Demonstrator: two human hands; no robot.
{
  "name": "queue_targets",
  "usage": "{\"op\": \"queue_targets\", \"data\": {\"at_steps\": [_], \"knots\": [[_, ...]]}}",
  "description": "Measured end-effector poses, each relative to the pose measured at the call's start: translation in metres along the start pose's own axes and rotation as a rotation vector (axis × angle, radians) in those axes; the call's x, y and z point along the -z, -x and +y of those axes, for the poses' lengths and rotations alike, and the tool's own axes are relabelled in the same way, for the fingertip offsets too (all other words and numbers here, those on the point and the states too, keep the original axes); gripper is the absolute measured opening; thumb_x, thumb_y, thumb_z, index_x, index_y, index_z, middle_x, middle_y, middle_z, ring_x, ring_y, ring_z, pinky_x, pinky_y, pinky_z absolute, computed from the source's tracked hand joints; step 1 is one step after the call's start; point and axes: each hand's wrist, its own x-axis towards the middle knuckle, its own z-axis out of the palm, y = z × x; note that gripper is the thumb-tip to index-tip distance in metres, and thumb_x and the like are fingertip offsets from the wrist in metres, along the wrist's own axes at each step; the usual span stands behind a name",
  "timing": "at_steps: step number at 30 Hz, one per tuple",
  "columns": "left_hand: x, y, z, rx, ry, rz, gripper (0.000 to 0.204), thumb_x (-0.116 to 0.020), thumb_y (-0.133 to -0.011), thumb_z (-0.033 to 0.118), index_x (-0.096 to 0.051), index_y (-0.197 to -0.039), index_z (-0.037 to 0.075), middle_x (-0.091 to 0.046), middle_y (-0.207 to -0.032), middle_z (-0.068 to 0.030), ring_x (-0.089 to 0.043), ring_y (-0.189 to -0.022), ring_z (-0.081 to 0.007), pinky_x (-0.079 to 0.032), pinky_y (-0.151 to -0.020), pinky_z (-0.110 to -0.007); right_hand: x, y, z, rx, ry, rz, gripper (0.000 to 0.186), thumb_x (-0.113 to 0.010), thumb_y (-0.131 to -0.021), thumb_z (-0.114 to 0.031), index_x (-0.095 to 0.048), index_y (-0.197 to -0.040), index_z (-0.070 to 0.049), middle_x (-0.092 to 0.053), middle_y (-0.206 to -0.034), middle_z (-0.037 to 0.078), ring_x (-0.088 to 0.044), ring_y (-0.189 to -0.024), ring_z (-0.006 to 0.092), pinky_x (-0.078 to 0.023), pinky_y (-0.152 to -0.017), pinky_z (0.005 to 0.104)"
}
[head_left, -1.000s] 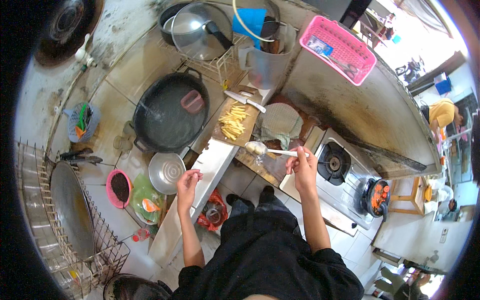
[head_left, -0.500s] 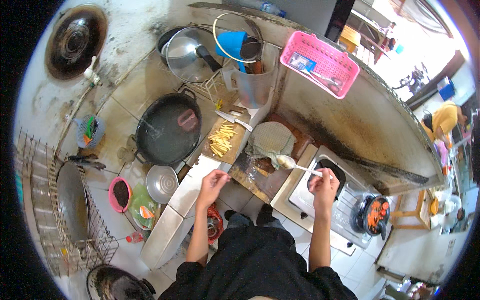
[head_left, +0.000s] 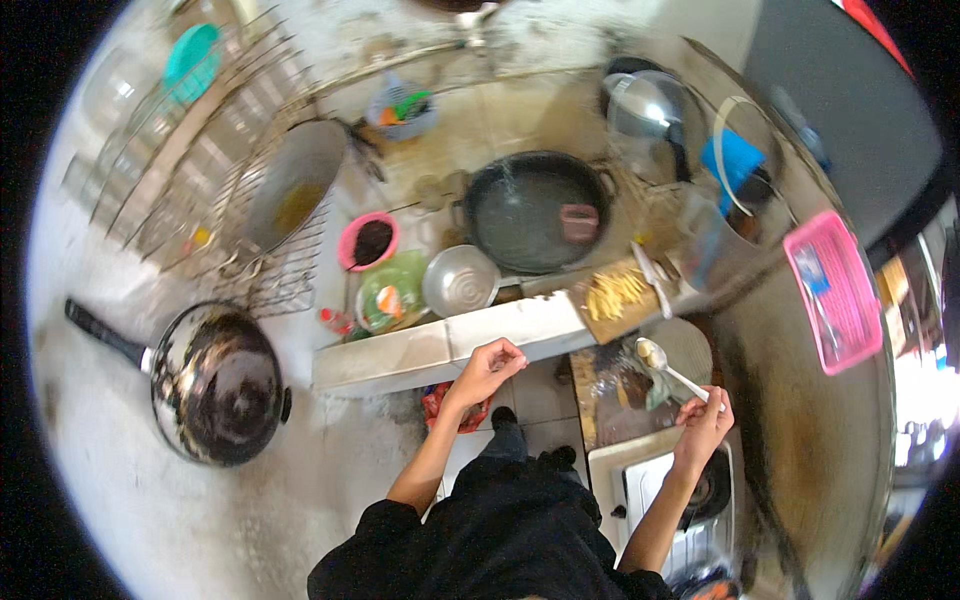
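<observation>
My right hand grips the handle of a spoon, its bowl pointing up and left with something pale in it. Below the spoon lies a greenish cloth on a worn wooden surface. Loosely curled, with nothing visible in its fingers, my left hand hovers before the white counter ledge. On that ledge, a wooden cutting board bears a heap of pale yellow strips, with a white-handled knife beside them.
A gas stove stands below my right hand. Behind the ledge are a large black pan, a metal bowl and a pink bowl. A pink basket sits on the right wall; a frying pan hangs at left.
The view has swung left, bringing the whole frying pan and more of the dish rack in. The stove has slid toward the lower edge. My right hand still holds the spoon; my left stays curled.
</observation>
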Motion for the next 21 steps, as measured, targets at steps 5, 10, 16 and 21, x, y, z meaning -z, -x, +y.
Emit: {"op": "queue_targets", "data": {"at_steps": [5,10,16,21], "knots": [[0.053,0.048,0.016,0.009,0.053,0.296,0.011,-0.061,-0.089,0.010,-0.056,-0.090,0.000,-0.062,-0.090,-0.0051,-0.058,-0.089,-0.0121,-0.046,-0.085,-0.028,-0.072,-0.012,0.014,-0.076,-0.057,-0.248,0.028,-0.045,-0.098,-0.026,-0.053,-0.086,-0.002,-0.051,-0.052,0.006,-0.044,-0.037,0.0115,-0.034,-0.034,0.0228],[0.088,0.081,0.022,-0.005,0.038,0.534,0.011,-0.061,-0.089,0.008,-0.061,-0.092,-0.002,-0.064,-0.090,-0.0047,-0.059,-0.086,-0.0110,-0.047,-0.082,-0.027,-0.134,-0.005,0.017,-0.134,-0.100,-0.422,0.027,-0.045,-0.098,-0.025,-0.053,-0.087,-0.002,-0.052,-0.053,0.006,-0.045,-0.038,0.0117,-0.034,-0.035,0.0224],[0.110,0.100,0.047,-0.097,0.056,0.606,0.013,-0.058,-0.091,0.009,-0.061,-0.095,-0.003,-0.064,-0.090,-0.0050,-0.059,-0.088,-0.0112,-0.047,-0.083,-0.027,-0.182,0.001,0.027,-0.181,-0.104,-0.523,0.026,-0.047,-0.097,-0.026,-0.052,-0.089,-0.001,-0.052,-0.053,0.007,-0.045,-0.039,0.0117,-0.035,-0.036,0.0226],[0.121,0.101,0.052,-0.099,0.077,0.606,0.015,-0.056,-0.093,0.011,-0.060,-0.096,-0.003,-0.063,-0.091,-0.0051,-0.059,-0.088,-0.0116,-0.047,-0.084,-0.028,-0.204,0.010,0.033,-0.193,-0.117,-0.561,0.026,-0.047,-0.097,-0.026,-0.052,-0.090,-0.001,-0.052,-0.052,0.007,-0.044,-0.039,0.0121,-0.034,-0.037,0.0246]]}}
